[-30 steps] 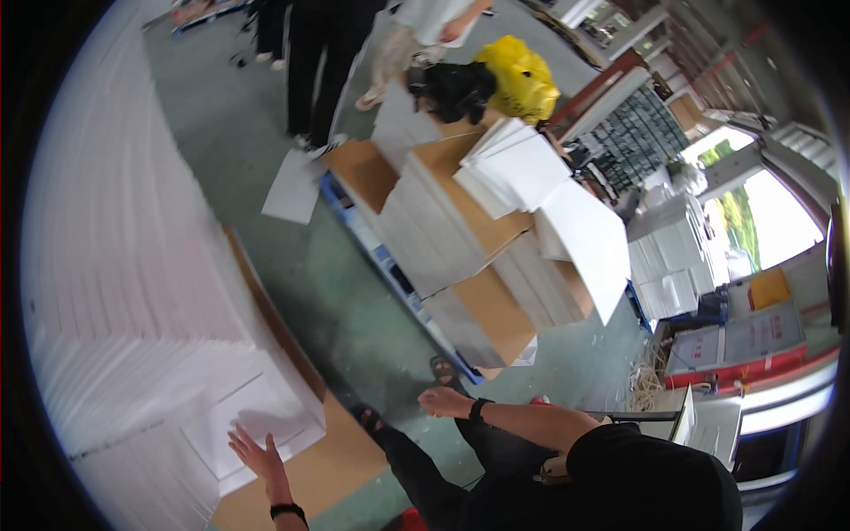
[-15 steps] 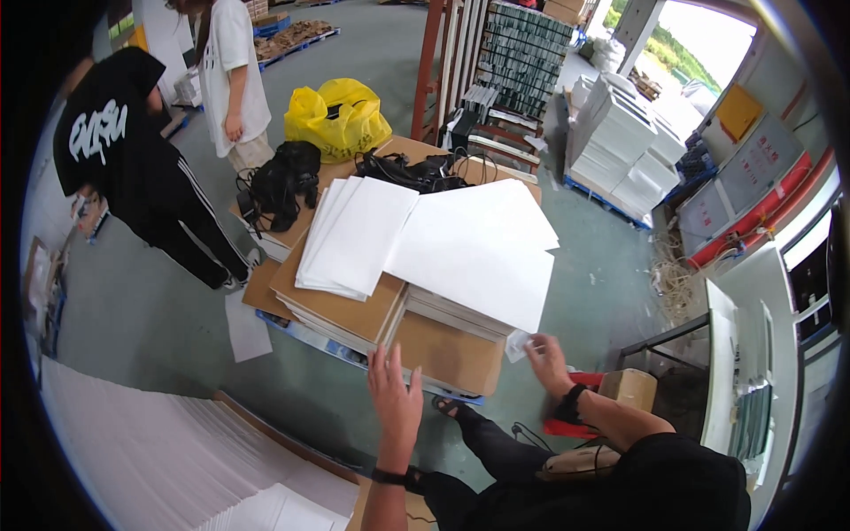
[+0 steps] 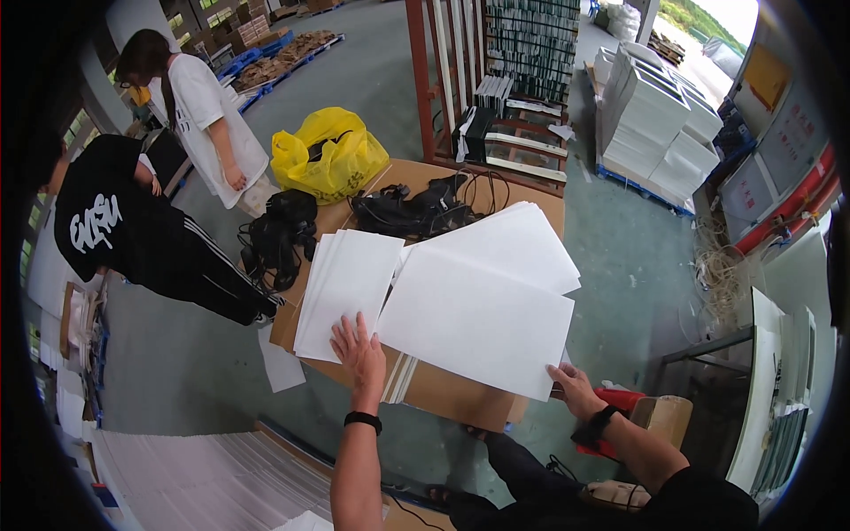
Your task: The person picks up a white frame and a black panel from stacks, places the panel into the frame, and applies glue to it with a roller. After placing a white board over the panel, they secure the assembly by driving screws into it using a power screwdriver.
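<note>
The left hand (image 3: 360, 358) is palm down, the fingers spread, the left forearm (image 3: 357, 465) stretched forward; the right hand (image 3: 577, 392) makes a pinch, the right forearm (image 3: 648, 453) slanting inward.

I see my left hand (image 3: 359, 361) spread on the near edge of a stack of smaller white sheets (image 3: 350, 283), while my right hand (image 3: 580, 396) has its fingers at the near right corner of a large white sheet (image 3: 478, 329); from here I can't tell whether they pinch it. The paper lies on a cardboard-topped pile (image 3: 460, 389). Beyond it I make out black cabled gear (image 3: 423, 211) and a yellow plastic bag (image 3: 329, 159). Off to my left are a person in a white shirt (image 3: 208, 115) and a person in black clothes (image 3: 106, 199), bent over.
</note>
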Available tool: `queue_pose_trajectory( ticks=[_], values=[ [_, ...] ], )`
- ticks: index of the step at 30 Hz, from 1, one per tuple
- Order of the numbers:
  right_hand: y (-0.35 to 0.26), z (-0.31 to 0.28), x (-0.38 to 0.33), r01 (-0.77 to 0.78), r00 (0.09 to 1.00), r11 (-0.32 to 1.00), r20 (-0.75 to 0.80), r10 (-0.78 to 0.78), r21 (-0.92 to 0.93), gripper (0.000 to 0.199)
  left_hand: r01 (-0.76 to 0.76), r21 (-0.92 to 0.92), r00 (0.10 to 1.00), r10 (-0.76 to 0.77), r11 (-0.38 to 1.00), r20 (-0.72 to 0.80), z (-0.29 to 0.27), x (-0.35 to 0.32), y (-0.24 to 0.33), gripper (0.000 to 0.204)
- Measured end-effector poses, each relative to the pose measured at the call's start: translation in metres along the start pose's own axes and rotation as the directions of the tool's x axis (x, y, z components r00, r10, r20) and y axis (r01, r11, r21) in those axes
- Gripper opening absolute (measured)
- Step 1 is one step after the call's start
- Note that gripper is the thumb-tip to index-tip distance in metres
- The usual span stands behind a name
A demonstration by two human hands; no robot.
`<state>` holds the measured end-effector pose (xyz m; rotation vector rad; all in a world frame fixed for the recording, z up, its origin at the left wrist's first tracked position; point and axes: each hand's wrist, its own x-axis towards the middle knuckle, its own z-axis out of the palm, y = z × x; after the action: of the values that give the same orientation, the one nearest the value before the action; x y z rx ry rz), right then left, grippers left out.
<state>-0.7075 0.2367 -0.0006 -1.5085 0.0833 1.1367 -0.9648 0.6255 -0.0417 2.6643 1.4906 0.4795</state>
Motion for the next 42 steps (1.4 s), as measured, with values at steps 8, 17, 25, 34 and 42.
queue_pose_trajectory(
  ticks=[8,17,25,34,42],
  values=[
    [-0.011,-0.012,-0.020,0.044,0.999,0.994,0.005,-0.045,0.101,0.021,0.140,-0.030,0.990,-0.140,0.990,0.010,-0.003,0.011,0.011,0.060],
    [-0.018,-0.022,-0.031,0.084,0.996,0.996,0.014,-0.085,0.030,0.018,0.065,-0.503,0.992,-0.110,0.862,-0.062,-0.048,-0.023,0.059,0.055],
    [-0.039,-0.039,0.012,0.422,0.868,0.841,-0.118,-0.483,-0.338,0.044,0.078,-0.613,0.989,-0.141,0.786,-0.055,-0.044,-0.024,0.089,0.046],
    [-0.051,-0.056,0.108,0.503,0.736,0.644,-0.105,-0.669,-0.576,0.058,0.148,-0.638,0.976,-0.217,0.755,-0.031,-0.006,-0.021,0.105,0.051],
    [-0.056,-0.078,0.137,0.428,0.786,0.739,-0.190,-0.589,-0.521,0.057,0.171,-0.526,0.972,-0.230,0.833,-0.049,-0.018,-0.012,0.131,0.052]
  ],
)
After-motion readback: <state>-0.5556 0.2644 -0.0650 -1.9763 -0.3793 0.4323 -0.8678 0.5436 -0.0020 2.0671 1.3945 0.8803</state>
